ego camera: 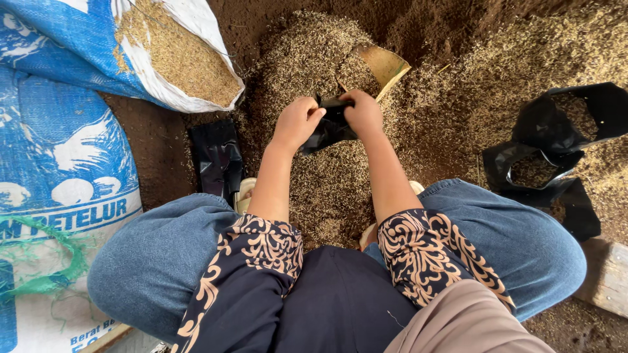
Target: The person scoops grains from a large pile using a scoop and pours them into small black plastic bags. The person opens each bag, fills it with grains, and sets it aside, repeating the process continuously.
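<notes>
At frame centre, left hand [297, 122] & right hand [362, 112] both grip a small black bag [329, 129], mouth pulled apart over the husk pile [327, 189], w/ a scoop [383, 65] just behind.

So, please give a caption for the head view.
Both hands hold a small black bag over a husk pile.

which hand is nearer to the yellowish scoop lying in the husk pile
Right. The right hand sits just below-left of the yellowish scoop, nearly touching it, fingers pinching the small black bag. The left hand grips the bag's other side, farther left of the scoop.
</notes>
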